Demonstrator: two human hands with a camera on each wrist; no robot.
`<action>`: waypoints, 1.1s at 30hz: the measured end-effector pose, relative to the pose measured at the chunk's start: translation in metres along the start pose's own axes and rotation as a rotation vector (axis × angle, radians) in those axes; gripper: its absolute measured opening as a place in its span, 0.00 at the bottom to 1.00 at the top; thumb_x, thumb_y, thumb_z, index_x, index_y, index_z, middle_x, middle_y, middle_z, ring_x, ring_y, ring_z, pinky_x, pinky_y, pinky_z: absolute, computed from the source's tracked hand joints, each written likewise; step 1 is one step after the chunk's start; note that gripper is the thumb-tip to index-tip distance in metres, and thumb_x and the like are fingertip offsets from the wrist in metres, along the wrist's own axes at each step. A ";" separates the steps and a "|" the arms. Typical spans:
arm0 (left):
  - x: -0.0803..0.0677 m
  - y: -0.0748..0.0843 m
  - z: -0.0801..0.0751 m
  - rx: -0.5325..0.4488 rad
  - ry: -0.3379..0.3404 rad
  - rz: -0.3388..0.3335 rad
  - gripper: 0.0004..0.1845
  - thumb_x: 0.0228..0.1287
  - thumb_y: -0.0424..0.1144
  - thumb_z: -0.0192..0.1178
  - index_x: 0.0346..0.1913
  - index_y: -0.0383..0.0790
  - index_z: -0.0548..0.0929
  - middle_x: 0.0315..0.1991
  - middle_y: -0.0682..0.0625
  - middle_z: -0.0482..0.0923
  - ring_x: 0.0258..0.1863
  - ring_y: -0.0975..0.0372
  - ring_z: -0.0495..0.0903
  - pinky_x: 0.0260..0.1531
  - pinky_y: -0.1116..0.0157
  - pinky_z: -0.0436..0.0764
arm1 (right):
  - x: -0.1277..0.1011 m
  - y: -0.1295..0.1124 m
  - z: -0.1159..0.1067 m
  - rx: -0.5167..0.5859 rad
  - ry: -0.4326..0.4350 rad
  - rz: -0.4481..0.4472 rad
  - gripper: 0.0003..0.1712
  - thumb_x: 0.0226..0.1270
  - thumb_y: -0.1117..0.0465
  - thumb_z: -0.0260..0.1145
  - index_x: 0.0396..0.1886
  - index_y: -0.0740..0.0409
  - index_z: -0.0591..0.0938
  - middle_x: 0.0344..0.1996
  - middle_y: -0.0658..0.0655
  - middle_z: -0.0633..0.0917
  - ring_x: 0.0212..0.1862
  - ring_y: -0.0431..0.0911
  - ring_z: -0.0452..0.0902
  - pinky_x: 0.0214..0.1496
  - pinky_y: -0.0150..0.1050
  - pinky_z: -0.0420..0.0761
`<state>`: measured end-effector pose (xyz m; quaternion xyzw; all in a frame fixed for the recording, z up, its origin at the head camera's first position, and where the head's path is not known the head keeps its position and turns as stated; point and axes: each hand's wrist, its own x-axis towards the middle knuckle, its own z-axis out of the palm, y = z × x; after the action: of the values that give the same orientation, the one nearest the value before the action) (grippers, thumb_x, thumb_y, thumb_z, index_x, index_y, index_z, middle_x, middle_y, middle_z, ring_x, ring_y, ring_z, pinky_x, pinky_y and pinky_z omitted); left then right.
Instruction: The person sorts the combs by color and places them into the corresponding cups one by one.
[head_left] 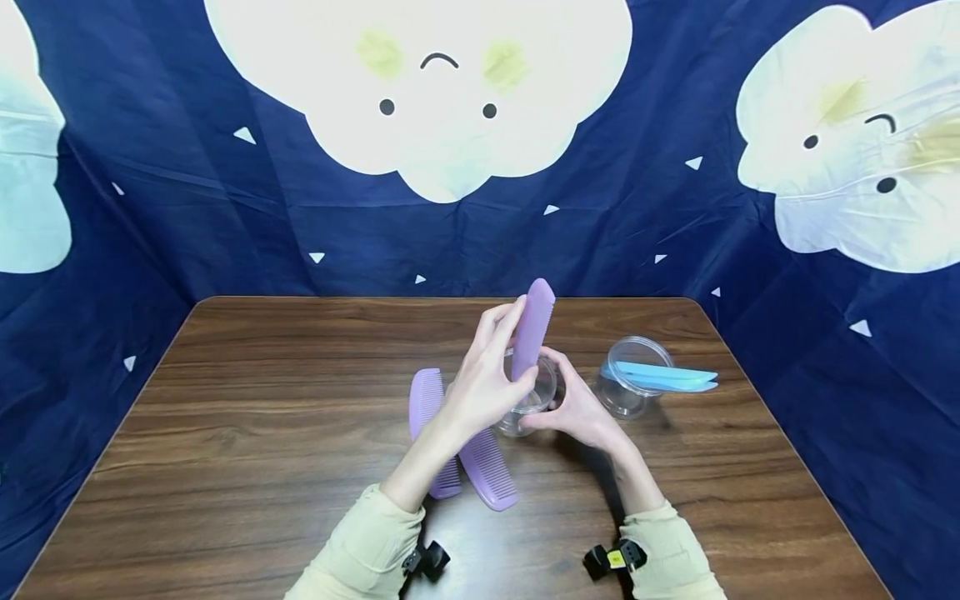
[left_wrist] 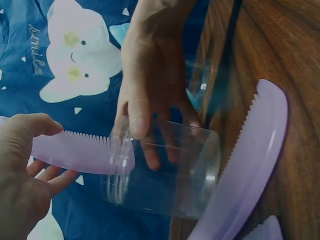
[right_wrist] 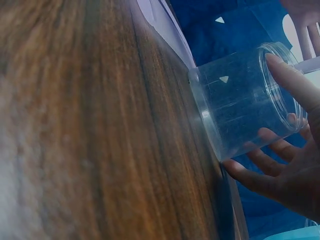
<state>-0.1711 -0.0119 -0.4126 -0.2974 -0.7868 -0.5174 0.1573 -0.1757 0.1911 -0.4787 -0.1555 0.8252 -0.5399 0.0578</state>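
Dark brown wood-grain table with rounded far corners, walled at the back and both sides by a navy cloth backdrop printed with white cloud faces and small white triangles

Nearest on the table, 2 purple combs lying flat, touching near their far ends and spreading apart toward the near edge, partly crossed by the left forearm, just left of the jar. Cream sleeves at the near edge, each with a black clip at the cuff

At mid-table, a clear plastic jar standing upright on its base, mouth up. Right hand wrapped round its right side, thumb on the rim and fingers curled against the wall, gripping it. Left hand pinching a third purple comb between thumb and fingers, closed round its lower half. Long axis of that comb near upright, leaning slightly right; lower end just inside the jar mouth, upper rounded end pointing up and away, teeth along the right edge

Further right and well apart, a second clear jar with 2 blue combs resting across its mouth, pointing right
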 end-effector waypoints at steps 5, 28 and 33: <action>-0.004 -0.004 0.004 0.074 -0.026 -0.030 0.48 0.58 0.29 0.67 0.81 0.47 0.59 0.72 0.43 0.64 0.61 0.52 0.78 0.58 0.54 0.84 | 0.000 0.001 0.002 0.014 0.000 -0.003 0.61 0.47 0.62 0.85 0.78 0.44 0.61 0.70 0.57 0.73 0.63 0.51 0.73 0.52 0.40 0.83; -0.019 -0.017 0.001 0.183 -0.069 -0.005 0.46 0.62 0.36 0.69 0.82 0.47 0.58 0.71 0.44 0.67 0.66 0.53 0.74 0.66 0.51 0.78 | 0.000 0.000 0.003 -0.038 0.023 0.016 0.49 0.47 0.60 0.85 0.68 0.54 0.69 0.58 0.60 0.83 0.55 0.47 0.79 0.55 0.40 0.81; -0.026 -0.022 -0.009 0.209 -0.069 -0.004 0.45 0.65 0.38 0.68 0.82 0.48 0.58 0.70 0.44 0.68 0.64 0.53 0.75 0.63 0.51 0.79 | 0.000 0.000 0.002 -0.028 0.032 0.033 0.50 0.46 0.60 0.86 0.67 0.56 0.69 0.55 0.61 0.84 0.55 0.49 0.80 0.55 0.44 0.82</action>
<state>-0.1659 -0.0342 -0.4390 -0.2953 -0.8421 -0.4222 0.1594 -0.1755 0.1895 -0.4792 -0.1340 0.8360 -0.5296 0.0512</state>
